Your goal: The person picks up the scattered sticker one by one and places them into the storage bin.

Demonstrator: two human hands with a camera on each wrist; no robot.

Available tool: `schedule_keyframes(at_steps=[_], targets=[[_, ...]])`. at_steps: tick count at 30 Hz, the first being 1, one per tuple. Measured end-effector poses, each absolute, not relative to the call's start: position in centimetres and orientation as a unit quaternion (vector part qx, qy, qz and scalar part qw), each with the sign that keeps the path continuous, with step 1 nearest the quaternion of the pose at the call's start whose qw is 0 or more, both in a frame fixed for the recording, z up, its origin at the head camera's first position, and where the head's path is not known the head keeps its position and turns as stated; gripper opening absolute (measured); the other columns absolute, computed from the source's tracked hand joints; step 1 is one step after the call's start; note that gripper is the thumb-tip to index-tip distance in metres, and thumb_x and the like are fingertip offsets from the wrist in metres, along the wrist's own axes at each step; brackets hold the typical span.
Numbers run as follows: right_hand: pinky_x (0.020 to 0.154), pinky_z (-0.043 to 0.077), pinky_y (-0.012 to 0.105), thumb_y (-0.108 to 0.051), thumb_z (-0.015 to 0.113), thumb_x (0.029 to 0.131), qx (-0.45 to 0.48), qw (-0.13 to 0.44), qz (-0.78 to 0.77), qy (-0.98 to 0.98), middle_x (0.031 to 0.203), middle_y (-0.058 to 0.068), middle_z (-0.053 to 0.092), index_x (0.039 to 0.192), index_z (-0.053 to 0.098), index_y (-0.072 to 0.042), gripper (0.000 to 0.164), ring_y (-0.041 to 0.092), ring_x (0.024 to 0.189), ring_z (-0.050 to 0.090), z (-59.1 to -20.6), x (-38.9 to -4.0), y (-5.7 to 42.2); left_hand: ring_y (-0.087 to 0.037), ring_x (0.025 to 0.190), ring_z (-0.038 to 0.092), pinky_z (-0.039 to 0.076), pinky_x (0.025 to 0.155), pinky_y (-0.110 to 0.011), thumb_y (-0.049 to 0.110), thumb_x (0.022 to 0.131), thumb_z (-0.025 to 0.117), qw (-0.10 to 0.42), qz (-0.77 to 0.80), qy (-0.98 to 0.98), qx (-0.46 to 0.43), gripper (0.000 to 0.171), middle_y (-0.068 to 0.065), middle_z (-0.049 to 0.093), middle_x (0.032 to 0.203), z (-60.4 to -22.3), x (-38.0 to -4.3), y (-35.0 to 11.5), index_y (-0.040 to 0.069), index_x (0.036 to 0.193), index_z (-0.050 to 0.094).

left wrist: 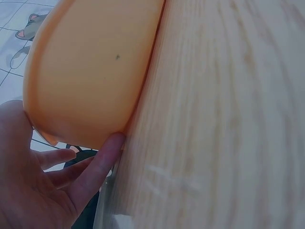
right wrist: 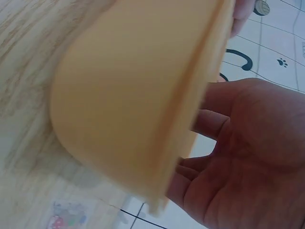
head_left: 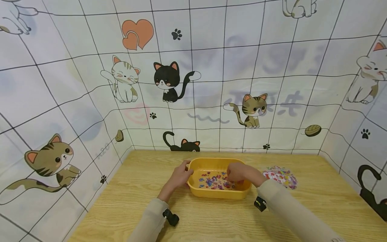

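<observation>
A yellow plastic basin point(head_left: 217, 194) stands on the wooden table, with small multicoloured pieces point(head_left: 216, 181) scattered over its bottom. Their exact kind is too small to tell. My left hand point(head_left: 181, 174) grips the basin's left end, thumb at the rim; in the left wrist view the fingers point(left wrist: 97, 164) lie against the outer wall. My right hand point(head_left: 239, 172) reaches over the rim into the right part of the basin, among the pieces. In the right wrist view the basin wall point(right wrist: 119, 95) hides the fingertips of the right hand point(right wrist: 243, 148), so anything between them is out of sight.
Right of the basin lies a flat colourful packet point(head_left: 281, 177) with a red and white print. The wooden table point(head_left: 211, 218) meets walls of cat-printed, gridded cloth point(head_left: 208, 84) at the back and sides. A small black device point(head_left: 171, 217) is strapped at each wrist.
</observation>
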State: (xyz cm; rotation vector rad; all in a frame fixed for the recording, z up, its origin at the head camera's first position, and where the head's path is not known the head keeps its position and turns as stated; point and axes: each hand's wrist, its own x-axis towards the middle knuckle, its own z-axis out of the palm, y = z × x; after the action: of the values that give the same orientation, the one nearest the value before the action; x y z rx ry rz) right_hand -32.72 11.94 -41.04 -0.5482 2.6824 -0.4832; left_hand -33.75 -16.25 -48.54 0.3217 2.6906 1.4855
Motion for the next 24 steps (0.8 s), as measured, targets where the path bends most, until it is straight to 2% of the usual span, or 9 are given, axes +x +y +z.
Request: schedule_keyframes(at_steps=[3, 6, 9, 13, 20, 24], targets=[[0.050, 0.053, 0.027, -0.016, 0.064, 0.100, -0.204, 0.175, -0.179, 0.947, 0.078, 0.005, 0.066, 0.090, 0.074, -0.005, 0.018, 0.014, 0.054, 0.055, -40.2, -32.8, 12.4, -0.024, 0.082, 0.071, 0.065, 0.054, -0.035, 0.023, 0.100, 0.054, 0.022, 0.480, 0.871, 0.103, 0.052, -0.024, 0.065, 0.119, -48.5, -33.8, -16.2, 0.010, 0.150, 0.046], [0.059, 0.062, 0.033, -0.020, 0.064, 0.101, -0.222, 0.165, -0.201, 0.940, 0.101, 0.012, 0.073, 0.106, 0.074, -0.004, 0.019, 0.021, 0.067, 0.067, -39.2, -32.7, 13.1, -0.024, 0.084, 0.072, 0.066, 0.055, -0.035, 0.023, 0.100, 0.054, 0.024, 0.480, 0.871, 0.100, 0.053, -0.025, 0.065, 0.121, -48.5, -33.8, -16.2, 0.011, 0.151, 0.045], [0.061, 0.063, 0.035, -0.021, 0.063, 0.102, -0.251, 0.151, -0.234, 0.927, 0.099, 0.011, 0.074, 0.108, 0.074, -0.004, 0.020, 0.026, 0.074, 0.071, -38.4, -32.7, 14.0, -0.025, 0.088, 0.071, 0.066, 0.057, -0.036, 0.024, 0.100, 0.053, 0.028, 0.480, 0.871, 0.099, 0.057, -0.026, 0.064, 0.125, -48.5, -33.8, -16.2, 0.009, 0.154, 0.042], [0.061, 0.063, 0.038, -0.021, 0.061, 0.103, -0.271, 0.121, -0.274, 0.915, 0.096, 0.007, 0.074, 0.109, 0.072, -0.006, 0.019, 0.026, 0.074, 0.071, -37.8, -32.4, 15.5, -0.026, 0.092, 0.071, 0.066, 0.059, -0.035, 0.024, 0.100, 0.052, 0.030, 0.477, 0.872, 0.100, 0.061, -0.027, 0.063, 0.128, -48.3, -33.7, -16.1, 0.007, 0.157, 0.038], [0.065, 0.063, 0.037, -0.019, 0.060, 0.104, -0.246, 0.035, -0.320, 0.914, 0.112, 0.022, 0.070, 0.123, 0.066, -0.003, 0.026, 0.026, 0.080, 0.072, -38.1, -32.1, 18.7, -0.027, 0.093, 0.070, 0.067, 0.061, -0.036, 0.023, 0.100, 0.052, 0.024, 0.472, 0.875, 0.106, 0.060, -0.027, 0.063, 0.128, -48.1, -33.6, -16.1, 0.006, 0.156, 0.039], [0.065, 0.064, 0.038, -0.019, 0.060, 0.104, -0.207, -0.004, -0.336, 0.919, 0.116, 0.025, 0.068, 0.126, 0.064, -0.001, 0.028, 0.027, 0.084, 0.072, -39.0, -31.7, 20.7, -0.026, 0.092, 0.070, 0.066, 0.059, -0.035, 0.023, 0.100, 0.052, 0.025, 0.472, 0.875, 0.107, 0.059, -0.026, 0.064, 0.127, -48.2, -33.6, -16.1, 0.007, 0.155, 0.040]])
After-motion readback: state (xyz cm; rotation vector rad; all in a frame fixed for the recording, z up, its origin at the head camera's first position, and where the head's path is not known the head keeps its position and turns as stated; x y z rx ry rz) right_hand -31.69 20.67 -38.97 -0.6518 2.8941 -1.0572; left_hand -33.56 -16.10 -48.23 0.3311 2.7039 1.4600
